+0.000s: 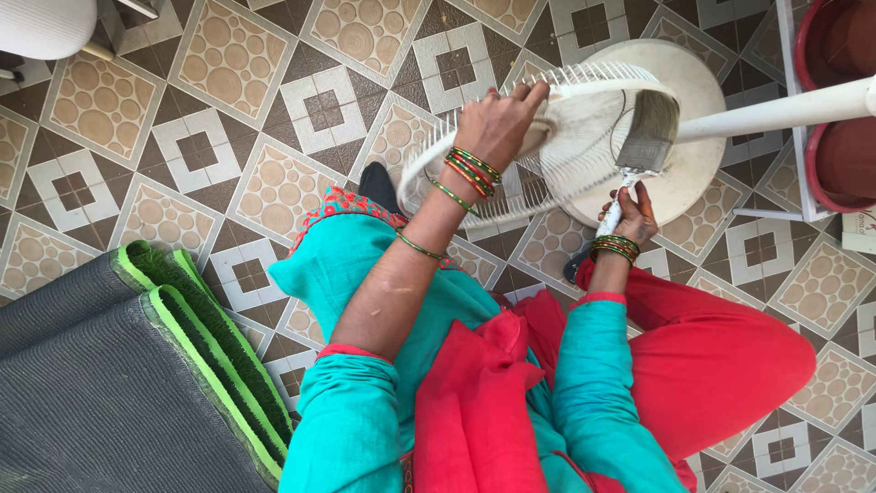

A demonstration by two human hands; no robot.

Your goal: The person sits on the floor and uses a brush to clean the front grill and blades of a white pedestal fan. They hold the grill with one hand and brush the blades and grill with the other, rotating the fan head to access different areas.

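Brush [650,135] in right hand [632,215], bristles on white fan grille [511,196]; left hand [497,123] grips grille rim, holding it tilted above floor [228,137] beside fan base [693,173]. Dusting looks midway; remaining dust indiscernible.

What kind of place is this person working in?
Probably a home floor or balcony: patterned brown-and-cream floor tiles, a rolled grey mat with green edging, and a white pedestal fan's round base.

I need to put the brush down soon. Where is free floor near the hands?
Bare tiled floor lies beyond the left hand, between the fan grille and the rolled mat. It is crowded around the right hand with the brush: fan base, pole and red tubs.
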